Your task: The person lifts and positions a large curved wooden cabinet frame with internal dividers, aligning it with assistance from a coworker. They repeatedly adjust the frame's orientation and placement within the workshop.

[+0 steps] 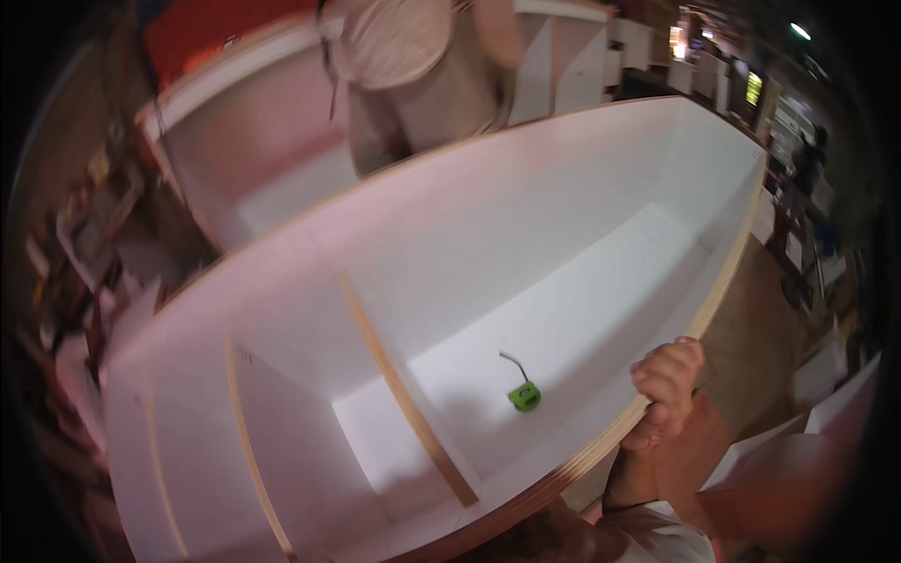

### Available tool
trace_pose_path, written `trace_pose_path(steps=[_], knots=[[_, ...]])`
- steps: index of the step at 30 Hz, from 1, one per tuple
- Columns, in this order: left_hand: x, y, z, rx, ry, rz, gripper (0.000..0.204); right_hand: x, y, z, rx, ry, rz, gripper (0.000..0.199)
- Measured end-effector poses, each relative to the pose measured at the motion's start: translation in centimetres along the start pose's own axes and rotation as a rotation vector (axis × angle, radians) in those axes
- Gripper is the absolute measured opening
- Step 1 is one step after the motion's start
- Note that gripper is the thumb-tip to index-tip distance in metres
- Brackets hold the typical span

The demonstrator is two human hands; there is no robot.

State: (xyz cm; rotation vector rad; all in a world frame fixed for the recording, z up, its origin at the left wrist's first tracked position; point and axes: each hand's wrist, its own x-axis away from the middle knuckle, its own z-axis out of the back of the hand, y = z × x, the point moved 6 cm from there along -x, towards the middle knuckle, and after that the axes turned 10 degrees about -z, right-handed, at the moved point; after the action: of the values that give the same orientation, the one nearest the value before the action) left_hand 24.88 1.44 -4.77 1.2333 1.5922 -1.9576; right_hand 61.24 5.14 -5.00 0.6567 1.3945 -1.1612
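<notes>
My right hand (pixel 668 389) is closed over the near rim of a large white cabinet carcass (pixel 554 249), its fingers curled onto the inner side. The box lies with its open side up, and its raw plywood edges show pale brown. Wooden-edged dividers (pixel 404 385) split the left part into narrower compartments. On the white floor of the widest compartment lies a green tape measure (pixel 525 397), apart from my hand. A short grey strip (pixel 511 359) sticks out from it. My left hand is not visible.
Across the carcass stands another person (pixel 422 84) in beige-grey clothes. Behind that person is a second white cabinet carcass (pixel 272 141). Clutter (pixel 103 216) crowds the left side, and white panels (pixel 798 441) stand at lower right. Brown floor (pixel 751 319) shows beyond the right rim.
</notes>
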Motion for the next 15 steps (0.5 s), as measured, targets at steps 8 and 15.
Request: trace_pose_path(steps=[8,15], knots=[[-4.7,2.0,-0.7,0.047,-0.076,0.299,0.027,0.1,1.2,3.5,-0.008,0.061,0.019,0.022],[-6.4,1.2,-0.3,0.169,-0.187,0.519,0.029,0.6,0.1,3.0,-0.187,0.215,-0.012,0.012]])
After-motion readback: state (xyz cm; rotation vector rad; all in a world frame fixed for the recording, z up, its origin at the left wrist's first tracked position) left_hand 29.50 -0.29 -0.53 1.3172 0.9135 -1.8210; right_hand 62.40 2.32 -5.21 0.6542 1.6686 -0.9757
